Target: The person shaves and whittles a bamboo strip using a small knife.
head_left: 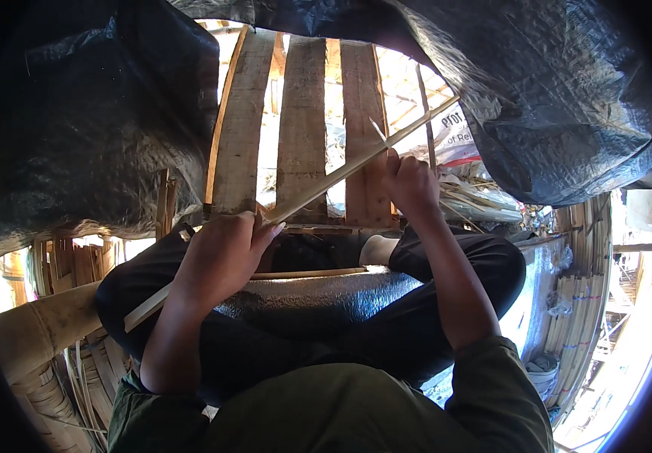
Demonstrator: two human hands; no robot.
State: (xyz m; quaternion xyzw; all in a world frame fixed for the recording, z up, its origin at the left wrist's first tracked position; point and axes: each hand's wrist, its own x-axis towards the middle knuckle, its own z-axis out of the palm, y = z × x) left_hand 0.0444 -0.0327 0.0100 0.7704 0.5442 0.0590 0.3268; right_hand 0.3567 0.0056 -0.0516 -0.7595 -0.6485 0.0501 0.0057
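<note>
A long pale bamboo strip (333, 178) slants across in front of me, from beside my left forearm up to the far right. My left hand (220, 253) is closed around its lower part, thumb pointing along the strip. My right hand (414, 183) makes a fist just below the strip's upper half, gripping what looks like a knife; its thin, pointed blade (378, 130) sticks up past the strip. The handle is hidden inside the fist. Blade and strip cross, but whether they touch I cannot tell.
Upright wooden planks (302, 128) stand ahead, with a black tarp (92, 113) hanging around them. A thick bamboo pole (39, 332) lies at left. Bundled bamboo strips (579, 325) stand at right. My crossed legs rest around a shiny dark sheet (318, 298).
</note>
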